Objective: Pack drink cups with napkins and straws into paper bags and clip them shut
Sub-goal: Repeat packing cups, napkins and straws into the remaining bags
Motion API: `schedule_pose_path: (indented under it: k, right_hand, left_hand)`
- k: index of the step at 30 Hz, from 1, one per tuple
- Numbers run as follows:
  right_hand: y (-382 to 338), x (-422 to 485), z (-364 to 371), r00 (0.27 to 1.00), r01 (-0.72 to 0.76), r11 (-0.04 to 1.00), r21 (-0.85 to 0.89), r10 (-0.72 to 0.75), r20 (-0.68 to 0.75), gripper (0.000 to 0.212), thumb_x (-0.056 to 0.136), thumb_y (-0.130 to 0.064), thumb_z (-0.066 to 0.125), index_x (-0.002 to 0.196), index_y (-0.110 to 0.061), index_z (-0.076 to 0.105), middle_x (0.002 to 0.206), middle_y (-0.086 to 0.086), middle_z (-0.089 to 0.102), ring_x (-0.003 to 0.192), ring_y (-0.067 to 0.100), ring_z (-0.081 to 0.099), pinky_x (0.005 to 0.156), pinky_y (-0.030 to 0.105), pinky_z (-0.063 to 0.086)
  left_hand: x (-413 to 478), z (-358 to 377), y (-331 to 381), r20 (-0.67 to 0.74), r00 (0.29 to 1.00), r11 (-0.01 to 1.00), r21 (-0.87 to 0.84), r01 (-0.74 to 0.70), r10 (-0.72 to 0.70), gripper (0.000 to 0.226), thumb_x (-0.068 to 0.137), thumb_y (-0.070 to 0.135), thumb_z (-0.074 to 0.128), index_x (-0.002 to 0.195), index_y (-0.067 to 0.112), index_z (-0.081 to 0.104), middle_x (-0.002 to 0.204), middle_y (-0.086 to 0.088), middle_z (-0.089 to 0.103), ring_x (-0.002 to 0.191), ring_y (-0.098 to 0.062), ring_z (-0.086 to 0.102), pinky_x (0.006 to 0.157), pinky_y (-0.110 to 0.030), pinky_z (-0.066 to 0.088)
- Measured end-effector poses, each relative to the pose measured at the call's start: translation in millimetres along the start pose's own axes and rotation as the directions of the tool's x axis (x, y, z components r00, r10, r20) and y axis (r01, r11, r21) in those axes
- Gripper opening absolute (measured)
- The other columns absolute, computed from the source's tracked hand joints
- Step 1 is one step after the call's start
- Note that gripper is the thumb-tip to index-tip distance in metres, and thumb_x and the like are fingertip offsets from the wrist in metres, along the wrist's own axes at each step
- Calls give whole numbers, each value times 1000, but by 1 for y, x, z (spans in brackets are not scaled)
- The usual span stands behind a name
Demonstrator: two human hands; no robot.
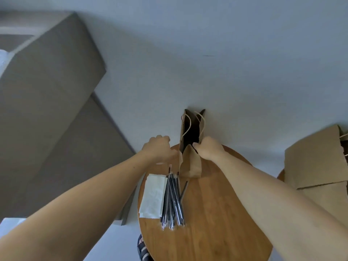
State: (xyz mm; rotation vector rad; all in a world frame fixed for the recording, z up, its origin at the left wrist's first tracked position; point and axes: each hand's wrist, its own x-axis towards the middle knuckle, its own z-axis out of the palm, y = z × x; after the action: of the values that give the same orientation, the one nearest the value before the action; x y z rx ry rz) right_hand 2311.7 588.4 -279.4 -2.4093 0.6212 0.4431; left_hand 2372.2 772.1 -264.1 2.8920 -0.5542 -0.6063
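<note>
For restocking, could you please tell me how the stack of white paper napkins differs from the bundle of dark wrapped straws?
The stack of white paper napkins is flat and rectangular; the bundle of dark wrapped straws is long, thin and loosely fanned. On the round wooden table the napkins lie nearer the left edge than the straws. Both lie flat.

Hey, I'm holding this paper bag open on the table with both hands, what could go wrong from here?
The paper bag is steadied only by the left hand and right hand at its rim; loosening either grip to fetch things may let it sag or tip.
The straws lie loose right beside the bag's base; a careless sweep could scatter them.
The napkins sit at the left edge of the table and might slide off.
</note>
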Motion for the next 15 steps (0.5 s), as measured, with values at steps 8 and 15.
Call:
schedule_pose_path:
  k: [8,15]
  right_hand:
    - [20,-15,-5,987,2,1000,22,1,-162,27,97,-17,48,73,-9,56,68,2,54,70,23,59,58,32,49]
    - [55,-102,-27,957,95,995,-24,-98,-273,21,98,-23,49,77,-24,50,64,-11,47,59,9,51,49,19,32]
  left_hand:
    - [-15,16,13,-36,997,986,-153,63,-69,66,85,64,47,135,20,46,134,-6,56,106,-25,57,72,-33,43]
    - [-44,13,70,-47,999,955,-296,-26,13,44,82,61,53,97,20,49,86,11,56,66,-8,54,52,-25,39]
